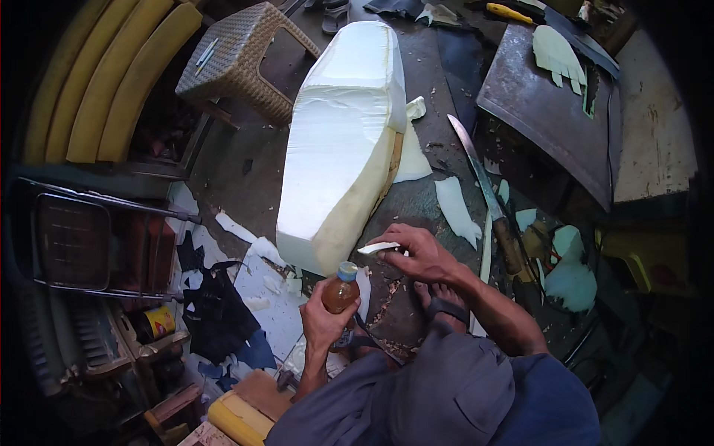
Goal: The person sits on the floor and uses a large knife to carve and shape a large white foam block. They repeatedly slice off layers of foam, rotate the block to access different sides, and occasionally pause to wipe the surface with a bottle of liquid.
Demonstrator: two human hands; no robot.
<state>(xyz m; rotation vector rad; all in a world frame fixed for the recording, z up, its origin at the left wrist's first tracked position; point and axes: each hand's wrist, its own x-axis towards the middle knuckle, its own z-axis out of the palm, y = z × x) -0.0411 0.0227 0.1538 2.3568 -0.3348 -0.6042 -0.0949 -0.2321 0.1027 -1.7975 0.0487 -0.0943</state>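
My left hand [321, 321] is wrapped round a clear plastic bottle [340, 297] with a pale blue cap and amber-brown liquid inside. The bottle stands tilted slightly, cap upward, in front of my knees. In my right hand [425, 255] a small flat scrap of white foam [379, 247] is pinched between thumb and fingers, pointing left. Beyond both hands lies a long, seat-shaped block of white foam [338, 141], with a yellowish side face and a brown lower edge. Neither hand touches the block.
A long knife [476, 167] with a wooden handle lies at the right, among foam offcuts [456, 210]. A woven-pattern stool [249, 63] stands far left, near curved yellow pads [111, 82]. A dark metal sheet [547, 104] is at the far right. Black fabric scraps [219, 316] lie at the left.
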